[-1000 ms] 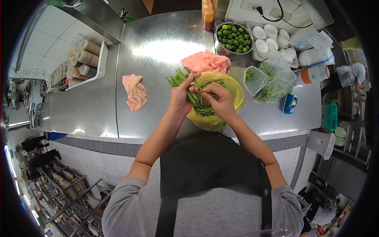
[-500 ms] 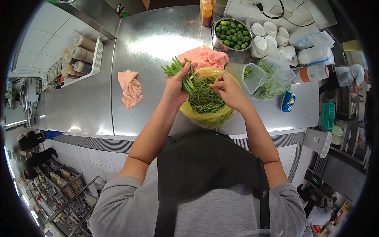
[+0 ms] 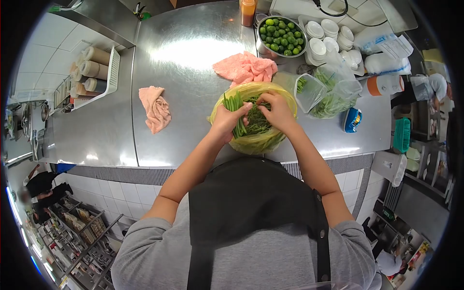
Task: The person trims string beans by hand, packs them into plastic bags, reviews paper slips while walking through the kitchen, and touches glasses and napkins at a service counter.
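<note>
While the left hand (image 3: 228, 121) grips a bunch of green stalks (image 3: 233, 103) at the left side of the yellow bag (image 3: 263, 146), the right hand (image 3: 279, 112) dips over the bag's opening, its fingers curled and bunched close together; whether they pinch anything I cannot tell. Loose green pieces (image 3: 259, 126) lie inside the bag. Just beyond it sits a crumpled pink cloth (image 3: 246, 68), with a bowl (image 3: 265, 50) of limes (image 3: 282, 36) farther back. To the bag's right are a clear plastic bag (image 3: 333, 105) of greens and a blue packet (image 3: 353, 121); well to its left lies a paler cloth (image 3: 154, 110).
</note>
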Motion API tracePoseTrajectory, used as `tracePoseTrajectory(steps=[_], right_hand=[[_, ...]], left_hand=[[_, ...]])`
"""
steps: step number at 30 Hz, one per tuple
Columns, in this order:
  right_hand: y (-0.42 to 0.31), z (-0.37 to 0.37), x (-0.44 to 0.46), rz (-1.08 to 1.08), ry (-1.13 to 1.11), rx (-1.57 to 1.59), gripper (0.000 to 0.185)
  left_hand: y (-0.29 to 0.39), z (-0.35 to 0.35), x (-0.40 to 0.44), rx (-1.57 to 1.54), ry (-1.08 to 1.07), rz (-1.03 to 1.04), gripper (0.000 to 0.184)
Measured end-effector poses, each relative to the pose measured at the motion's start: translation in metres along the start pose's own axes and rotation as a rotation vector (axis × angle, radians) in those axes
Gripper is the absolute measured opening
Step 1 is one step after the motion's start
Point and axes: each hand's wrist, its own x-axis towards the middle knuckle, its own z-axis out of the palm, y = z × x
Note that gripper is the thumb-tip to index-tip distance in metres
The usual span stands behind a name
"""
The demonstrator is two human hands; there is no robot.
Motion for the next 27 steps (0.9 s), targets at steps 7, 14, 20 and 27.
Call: tracePoseTrajectory(steps=[7,14,20,27], right_hand=[[-0.026,-0.019,0.001,0.218,0.122,0.85,0.01],[-0.042,-0.034,0.01,0.231,0.167,0.984,0.01],[-0.047,-0.038,0.016,-0.256,0.41,0.074,0.013],[-0.067,-0.032,0.03,-0.275,0.57,0.027,0.013]], left_hand=[[0.024,0.012,-0.003,0.237,-0.074,0.243,0.019],[0.038,0.025,-0.009,0.349,-0.116,0.39,0.024],[0.044,0.026,-0.013,0.243,-0.245,0.223,0.014],[0.072,0.024,-0.024,0.204,-0.266,0.217,0.018]])
